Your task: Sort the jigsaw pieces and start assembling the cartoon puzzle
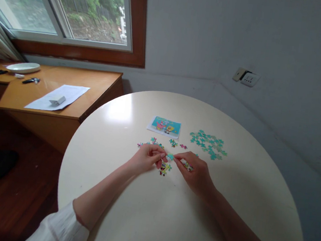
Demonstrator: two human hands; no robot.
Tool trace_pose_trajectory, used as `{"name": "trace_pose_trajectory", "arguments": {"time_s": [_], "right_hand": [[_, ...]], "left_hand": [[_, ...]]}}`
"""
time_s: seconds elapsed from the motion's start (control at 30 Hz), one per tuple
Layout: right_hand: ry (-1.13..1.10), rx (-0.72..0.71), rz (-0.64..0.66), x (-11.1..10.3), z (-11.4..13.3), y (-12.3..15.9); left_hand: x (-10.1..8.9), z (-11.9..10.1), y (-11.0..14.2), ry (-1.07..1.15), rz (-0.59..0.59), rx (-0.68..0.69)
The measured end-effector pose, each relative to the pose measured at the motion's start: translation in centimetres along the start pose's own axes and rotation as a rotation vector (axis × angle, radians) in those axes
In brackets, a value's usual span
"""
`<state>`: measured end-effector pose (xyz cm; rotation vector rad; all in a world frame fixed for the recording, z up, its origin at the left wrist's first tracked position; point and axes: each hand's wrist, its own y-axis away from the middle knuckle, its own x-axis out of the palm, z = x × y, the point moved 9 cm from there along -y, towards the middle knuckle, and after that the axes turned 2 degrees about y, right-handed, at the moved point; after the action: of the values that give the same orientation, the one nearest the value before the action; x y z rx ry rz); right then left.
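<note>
Between my two hands is a small teal and white jigsaw puzzle piece (169, 157). My left hand (149, 158) pinches its left side, and the fingertips of my right hand (193, 171) close on its right side. Just below lies a joined cluster of yellow puzzle pieces (163, 169) with a cartoon face. Some yellow pieces (188, 165) show partly behind my right fingers. Pink and teal pieces (154, 140) lie beyond my left hand, partly covered by it. A few loose pieces (173, 142) rest farther back.
A picture card (165, 127) with cartoon figures lies at the back of the round white table (137, 218). Many teal pieces (208, 143) spread at the right. Left stands a wooden desk (103, 87) with paper (75, 92), a small white box (57, 100) and a white dish (23, 67).
</note>
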<state>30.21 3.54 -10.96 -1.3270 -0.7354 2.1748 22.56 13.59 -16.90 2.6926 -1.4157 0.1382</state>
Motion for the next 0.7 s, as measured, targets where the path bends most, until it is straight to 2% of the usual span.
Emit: {"name": "trace_pose_trajectory", "arguments": {"time_s": [0.7], "right_hand": [[-0.032, -0.016, 0.0, 0.16, -0.05, 0.04]], "left_hand": [[0.07, 0.0, -0.01, 0.033, -0.023, -0.025]]}}
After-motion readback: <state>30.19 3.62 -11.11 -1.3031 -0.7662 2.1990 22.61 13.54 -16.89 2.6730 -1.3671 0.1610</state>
